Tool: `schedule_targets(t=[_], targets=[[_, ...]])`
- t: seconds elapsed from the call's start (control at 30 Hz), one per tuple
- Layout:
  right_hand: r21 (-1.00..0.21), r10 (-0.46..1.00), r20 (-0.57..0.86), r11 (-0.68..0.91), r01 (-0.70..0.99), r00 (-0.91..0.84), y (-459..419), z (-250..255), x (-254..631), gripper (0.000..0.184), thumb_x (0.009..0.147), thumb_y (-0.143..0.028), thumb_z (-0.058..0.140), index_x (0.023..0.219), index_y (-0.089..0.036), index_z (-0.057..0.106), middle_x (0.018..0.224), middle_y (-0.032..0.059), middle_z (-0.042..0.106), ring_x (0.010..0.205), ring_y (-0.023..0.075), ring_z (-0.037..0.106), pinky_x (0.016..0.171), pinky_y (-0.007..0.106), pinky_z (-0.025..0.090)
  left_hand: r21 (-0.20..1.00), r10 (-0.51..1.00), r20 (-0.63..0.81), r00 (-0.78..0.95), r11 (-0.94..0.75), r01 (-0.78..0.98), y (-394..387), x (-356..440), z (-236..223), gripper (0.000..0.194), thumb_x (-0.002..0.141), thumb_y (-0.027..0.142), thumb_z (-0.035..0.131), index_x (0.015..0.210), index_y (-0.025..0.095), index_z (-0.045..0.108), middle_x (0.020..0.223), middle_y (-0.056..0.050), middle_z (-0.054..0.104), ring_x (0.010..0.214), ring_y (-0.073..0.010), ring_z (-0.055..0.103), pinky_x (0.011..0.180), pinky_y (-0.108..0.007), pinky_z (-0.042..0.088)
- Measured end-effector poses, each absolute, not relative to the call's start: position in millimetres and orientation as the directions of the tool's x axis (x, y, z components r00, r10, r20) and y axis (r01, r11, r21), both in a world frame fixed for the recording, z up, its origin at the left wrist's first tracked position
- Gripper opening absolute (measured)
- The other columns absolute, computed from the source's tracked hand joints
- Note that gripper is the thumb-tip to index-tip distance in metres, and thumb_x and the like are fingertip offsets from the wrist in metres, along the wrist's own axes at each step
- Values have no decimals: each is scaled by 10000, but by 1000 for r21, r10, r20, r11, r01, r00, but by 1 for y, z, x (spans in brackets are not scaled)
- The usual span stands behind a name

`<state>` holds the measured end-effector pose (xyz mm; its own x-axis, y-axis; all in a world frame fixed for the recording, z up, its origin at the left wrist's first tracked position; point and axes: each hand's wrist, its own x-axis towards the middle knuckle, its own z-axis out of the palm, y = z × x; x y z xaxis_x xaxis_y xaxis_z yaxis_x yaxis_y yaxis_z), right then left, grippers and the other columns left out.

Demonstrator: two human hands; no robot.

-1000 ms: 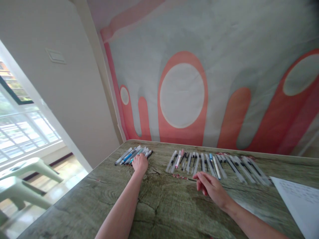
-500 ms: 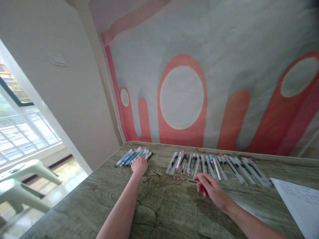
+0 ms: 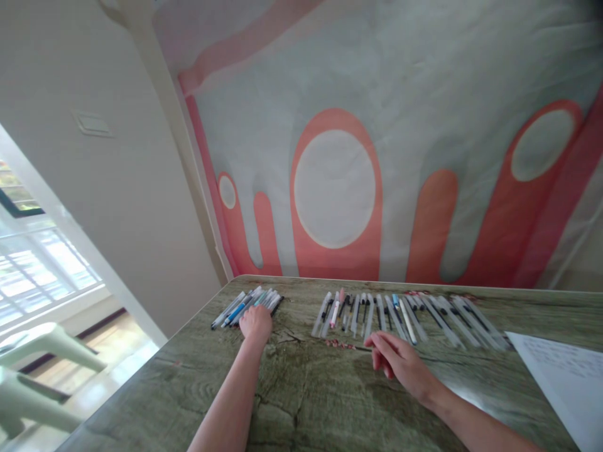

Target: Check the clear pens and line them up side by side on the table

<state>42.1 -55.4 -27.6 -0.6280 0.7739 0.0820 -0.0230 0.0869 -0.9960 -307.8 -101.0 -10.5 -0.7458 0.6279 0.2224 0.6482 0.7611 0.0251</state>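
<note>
My left hand [image 3: 257, 323] rests at the near end of a bunch of pens [image 3: 230, 311] on the left of the table. Its back faces me, so the fingertips, and anything in them, are hidden. White, blue, teal and black barrels show around it. My right hand [image 3: 396, 359] hovers low over the table, its fingers loosely curled with thumb against index and nothing visible in them. Just beyond it lies a long row of pens [image 3: 381, 314], mostly clear with dark parts. A pink-and-white pen [image 3: 335, 312] and a white pen with a blue end [image 3: 407, 321] stand out there.
A sheet of paper with handwriting [image 3: 560, 370] lies at the right of the wood-patterned table [image 3: 301, 408], which has printed flower twigs. A wall with a pink and grey pattern [image 3: 334, 263] rises behind it. Pale green stools [image 3: 42, 351] stand on the floor at left.
The whole view has shifted slightly, so the table sits a little lower and further left. My left hand stays by the left pens with small movement. My right hand keeps its curled pose.
</note>
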Motion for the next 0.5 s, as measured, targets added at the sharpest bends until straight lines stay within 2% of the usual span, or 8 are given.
schedule_targets(t=[0.1, 0.2, 0.23, 0.3, 0.37, 0.43, 0.5], targets=[[-996, 779, 87, 90, -26, -622, -55, -28, 41, 386, 820, -507, 362, 842, -166, 542, 554, -27, 532, 412, 82, 420, 397, 203, 303, 52, 628, 195, -753, 760, 648, -105, -310, 6, 331, 780, 365, 386, 786, 161, 648, 906, -143, 637, 863, -280, 580, 711, -365, 409], [-995, 780, 97, 95, -36, -619, -53, -28, 41, 385, 823, -502, 364, 848, -164, 548, 561, -26, 533, 410, 79, 416, 396, 203, 301, 162, 676, 247, -694, 678, 717, -105, -301, 32, 354, 787, 396, 365, 790, 169, 637, 885, -112, 641, 839, -248, 576, 695, -317, 403], [-994, 779, 100, 99, -36, -620, -53, -28, 41, 382, 824, -498, 368, 848, -163, 550, 560, -25, 533, 408, 77, 413, 393, 202, 295, 225, 731, 254, -633, 592, 774, -105, -293, 41, 350, 787, 400, 366, 796, 173, 632, 868, -91, 643, 832, -224, 572, 692, -290, 400], [-994, 773, 105, 106, -37, -626, -53, -27, 41, 374, 821, -493, 382, 853, -161, 553, 557, -24, 535, 407, 74, 405, 393, 201, 289, 386, 879, 181, -441, 350, 854, -105, -266, 55, 359, 785, 417, 367, 786, 169, 626, 787, -48, 641, 759, -178, 562, 656, -245, 395], [-994, 770, 107, 101, -47, -629, -54, -26, 42, 372, 809, -496, 409, 886, -161, 550, 564, -23, 542, 407, 71, 396, 392, 199, 287, 554, 962, 140, -232, 118, 824, -106, -229, 61, 397, 781, 457, 365, 810, 154, 620, 741, -23, 624, 706, -150, 540, 617, -221, 386], [-993, 772, 114, 87, -75, -625, -55, -25, 43, 393, 790, -504, 442, 965, -163, 528, 597, -21, 552, 410, 68, 390, 391, 197, 287, 651, 993, 93, -68, -9, 759, -107, -188, 58, 397, 774, 461, 385, 799, 140, 618, 697, -11, 602, 657, -131, 516, 584, -209, 373], [-990, 780, 136, 84, -113, -611, -56, -23, 43, 421, 778, -511, 458, 1018, -168, 499, 629, -21, 557, 408, 64, 384, 391, 196, 286, 685, 997, 80, 13, -64, 725, -107, -149, 52, 371, 784, 427, 388, 762, 133, 613, 664, -10, 587, 625, -120, 501, 569, -208, 361]])
